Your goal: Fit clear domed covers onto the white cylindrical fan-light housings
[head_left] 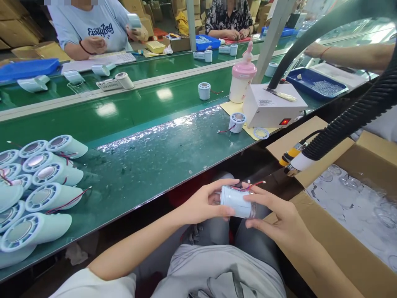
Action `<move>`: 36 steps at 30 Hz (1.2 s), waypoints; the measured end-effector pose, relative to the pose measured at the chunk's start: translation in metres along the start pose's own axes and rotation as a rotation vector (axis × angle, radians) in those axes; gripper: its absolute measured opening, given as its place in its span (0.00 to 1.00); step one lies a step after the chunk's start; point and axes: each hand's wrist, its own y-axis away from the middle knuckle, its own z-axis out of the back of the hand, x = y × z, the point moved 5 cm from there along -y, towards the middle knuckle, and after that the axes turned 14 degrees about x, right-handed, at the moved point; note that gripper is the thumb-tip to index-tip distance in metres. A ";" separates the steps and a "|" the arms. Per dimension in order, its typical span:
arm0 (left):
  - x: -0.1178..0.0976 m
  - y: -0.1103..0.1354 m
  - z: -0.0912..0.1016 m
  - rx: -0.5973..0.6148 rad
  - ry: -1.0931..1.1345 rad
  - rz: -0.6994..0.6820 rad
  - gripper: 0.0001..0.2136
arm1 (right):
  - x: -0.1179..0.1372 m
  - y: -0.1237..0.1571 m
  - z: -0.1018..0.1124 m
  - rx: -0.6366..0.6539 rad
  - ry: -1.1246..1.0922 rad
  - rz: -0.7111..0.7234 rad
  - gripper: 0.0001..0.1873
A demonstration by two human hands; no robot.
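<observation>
Above my lap, off the table's front edge, both my hands hold a light-blue cylindrical housing [237, 200] lying on its side. My left hand [204, 203] is closed round its left end, thumb on the near side. At the right end my right hand [276, 211] grips it between fingers and thumb, where a clear plastic rim [253, 209] shows. Red and black wires [256, 184] with small white plugs stick out along the top. Similar housings [56, 196] with round metal-centred ends and wires lie grouped at the table's left.
Another housing [237, 123] and a pale ring [261, 133] sit beside a white box with a lit red switch [276, 105]. A black hose with a yellow-and-white tool [297, 159] hangs over an open carton of clear plastic parts [350, 198]. A green conveyor [149, 99] runs behind; people sit beyond.
</observation>
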 end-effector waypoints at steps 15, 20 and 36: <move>-0.016 0.009 -0.007 0.050 -0.287 -0.001 0.41 | -0.006 0.004 -0.008 0.101 -0.531 -0.213 0.22; -0.008 -0.009 0.003 0.010 -0.095 0.003 0.41 | -0.024 0.005 -0.014 -0.015 -0.748 -0.179 0.22; 0.012 -0.155 0.005 0.197 0.037 0.079 0.29 | -0.099 0.041 0.007 -0.766 -0.821 -0.201 0.24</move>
